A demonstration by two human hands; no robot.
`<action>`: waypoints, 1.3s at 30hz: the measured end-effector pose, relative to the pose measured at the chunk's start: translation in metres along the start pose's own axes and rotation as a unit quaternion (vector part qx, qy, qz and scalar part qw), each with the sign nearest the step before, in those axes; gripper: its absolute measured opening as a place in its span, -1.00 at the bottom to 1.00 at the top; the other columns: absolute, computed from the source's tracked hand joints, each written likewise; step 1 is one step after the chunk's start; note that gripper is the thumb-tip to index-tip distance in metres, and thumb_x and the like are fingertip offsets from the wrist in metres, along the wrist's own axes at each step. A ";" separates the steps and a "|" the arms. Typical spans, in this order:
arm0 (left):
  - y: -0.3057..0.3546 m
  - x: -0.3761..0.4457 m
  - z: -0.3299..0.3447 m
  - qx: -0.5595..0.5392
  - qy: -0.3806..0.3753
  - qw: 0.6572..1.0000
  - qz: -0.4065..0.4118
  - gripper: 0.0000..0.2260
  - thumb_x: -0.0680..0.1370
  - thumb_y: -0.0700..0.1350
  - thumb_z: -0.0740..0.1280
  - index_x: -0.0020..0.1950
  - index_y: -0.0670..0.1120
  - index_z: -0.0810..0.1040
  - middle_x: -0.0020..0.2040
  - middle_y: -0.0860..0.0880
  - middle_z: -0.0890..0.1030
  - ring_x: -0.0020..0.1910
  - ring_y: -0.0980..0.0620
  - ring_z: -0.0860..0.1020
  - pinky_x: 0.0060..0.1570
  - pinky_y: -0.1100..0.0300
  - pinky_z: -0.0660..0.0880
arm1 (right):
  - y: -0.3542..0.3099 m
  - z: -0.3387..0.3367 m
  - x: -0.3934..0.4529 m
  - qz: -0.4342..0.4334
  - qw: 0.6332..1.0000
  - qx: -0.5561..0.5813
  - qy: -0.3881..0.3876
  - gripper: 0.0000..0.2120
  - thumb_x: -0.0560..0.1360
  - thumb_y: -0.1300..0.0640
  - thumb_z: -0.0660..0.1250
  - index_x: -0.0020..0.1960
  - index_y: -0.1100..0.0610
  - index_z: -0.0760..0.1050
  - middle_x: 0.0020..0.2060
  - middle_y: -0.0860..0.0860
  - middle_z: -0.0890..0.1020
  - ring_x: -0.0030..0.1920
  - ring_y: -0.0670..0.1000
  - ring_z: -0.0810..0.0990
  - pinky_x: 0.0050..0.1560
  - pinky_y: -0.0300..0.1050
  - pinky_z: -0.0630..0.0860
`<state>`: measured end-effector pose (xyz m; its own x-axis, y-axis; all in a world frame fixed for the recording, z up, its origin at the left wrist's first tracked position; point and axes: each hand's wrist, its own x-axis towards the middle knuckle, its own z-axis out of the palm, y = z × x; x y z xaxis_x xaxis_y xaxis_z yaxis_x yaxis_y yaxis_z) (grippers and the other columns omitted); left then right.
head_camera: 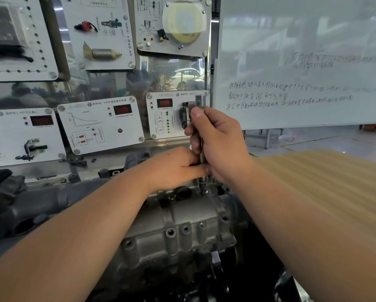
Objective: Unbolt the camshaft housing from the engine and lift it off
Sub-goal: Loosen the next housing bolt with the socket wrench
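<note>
At frame centre, the right hand [217, 142] grips an upright socket wrench [201, 136], while the left hand [174, 166] pinches its lower end, likely steadying it on a bolt of the grey housing [178, 227] at lower centre.

Ahead of you on the left hangs a display board [108, 83] of white sensor panels [99, 125] with red readouts; on your right stands a whiteboard [302, 62] with handwritten lines, pale grey floor [313, 140] beneath it
</note>
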<state>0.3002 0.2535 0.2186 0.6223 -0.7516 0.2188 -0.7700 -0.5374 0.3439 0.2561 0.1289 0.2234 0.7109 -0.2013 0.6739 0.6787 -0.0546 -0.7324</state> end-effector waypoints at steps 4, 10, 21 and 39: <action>0.000 0.001 0.002 0.006 0.017 1.000 0.014 -0.65 0.66 0.12 0.26 0.05 -0.15 0.65 -0.09 -0.14 0.66 -0.08 -0.07 0.62 0.04 -0.11 0.54 | -0.003 -0.001 0.000 -0.016 1.000 0.010 0.003 -0.68 0.64 0.04 0.27 -0.28 0.00 0.55 -0.35 -0.03 0.60 -0.43 -0.05 0.43 -0.40 -0.17 0.41; -0.001 0.003 0.003 -0.007 0.032 0.999 0.025 -0.68 0.65 0.11 0.26 0.04 -0.11 0.66 -0.13 -0.10 0.66 -0.12 -0.02 0.61 0.02 -0.06 0.54 | -0.005 -0.001 0.002 -0.034 0.999 -0.015 -0.006 -0.67 0.65 0.04 0.27 -0.28 -0.09 0.57 -0.34 -0.01 0.60 -0.42 -0.05 0.45 -0.38 -0.17 0.42; -0.001 0.002 0.002 -0.014 0.016 0.999 0.031 -0.79 0.62 0.02 0.34 0.07 -0.09 0.68 -0.04 -0.08 0.68 -0.05 -0.04 0.62 0.08 -0.09 0.53 | 0.005 0.000 0.000 -0.059 0.997 -0.039 -0.001 -0.70 0.64 0.01 0.24 -0.23 -0.08 0.58 -0.33 -0.05 0.64 -0.41 -0.09 0.51 -0.36 -0.19 0.47; 0.001 0.000 0.001 -0.039 0.021 0.998 0.047 -0.82 0.57 -0.03 0.38 -0.17 0.23 0.51 -0.23 0.29 0.60 -0.23 0.28 0.57 -0.21 0.30 0.45 | 0.019 -0.013 -0.017 -0.114 0.960 -0.251 0.050 -0.86 0.64 0.01 0.24 0.01 0.06 0.51 -0.19 -0.17 0.69 -0.14 -0.23 0.65 -0.15 -0.39 0.51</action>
<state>0.2990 0.2525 0.2183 0.5547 -0.7799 0.2901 -0.8126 -0.4328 0.3902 0.2549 0.1188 0.1967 0.5162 -0.2192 0.8280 0.6225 -0.5679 -0.5384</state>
